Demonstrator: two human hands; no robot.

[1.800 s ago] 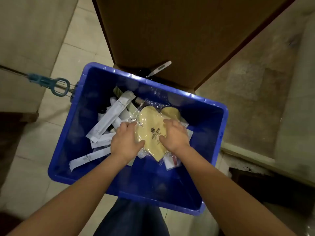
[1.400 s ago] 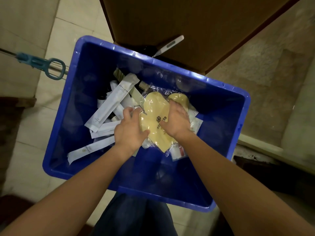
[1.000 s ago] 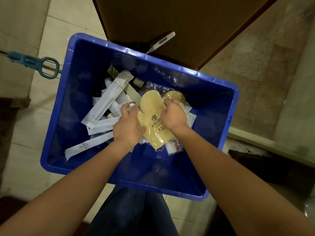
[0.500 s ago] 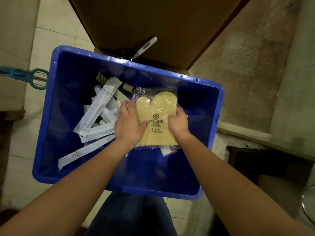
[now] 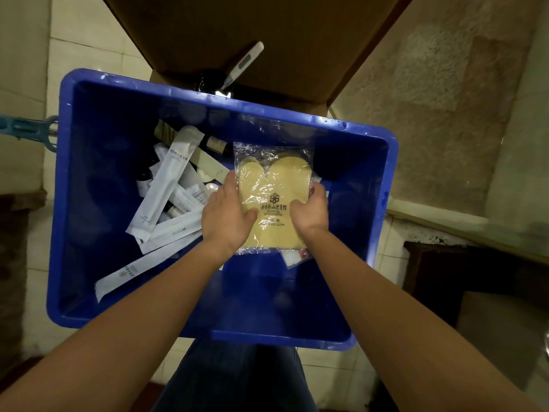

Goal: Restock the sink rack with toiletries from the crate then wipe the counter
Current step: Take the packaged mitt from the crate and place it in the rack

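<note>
Lifted clear of the heap and squared to the camera since a second ago, no longer crumpled among the packets: yellow mitt-shaped cloth (image 5: 274, 200) in a clear plastic wrap, printed logo and lettering facing up. Held over the right half of the blue crate (image 5: 297, 118), above its floor, rounded end pointing to the far wall. Gripped at both long edges: left hand (image 5: 227, 217) on the left edge, thumb laid across the front of the wrap, fingers curled behind; right hand (image 5: 309, 211) on the right edge, thumb on the front, fingers tucked under and out of sight. Both forearms bare, reaching in over the near rim.

Just under the lower edge of the wrap, a small white packet (image 5: 292, 257) with a red mark, lying on the crate floor. To the left inside the crate, a loose pile of long white sachets (image 5: 166, 188), crossing one another, one stretched toward the near-left corner. Beneath and behind those, small dark bottles (image 5: 215, 145) with pale labels, partly hidden.

Beyond the far rim, an open cardboard box (image 5: 252, 28), with a white pen-shaped tool (image 5: 245, 62) leaning at its mouth. Left of the crate, a teal plastic handle (image 5: 26, 129) over pale tiles (image 5: 89, 34). Below the near rim, dark blue trousers (image 5: 231, 379). On the right, mottled stone wall (image 5: 430, 99).
</note>
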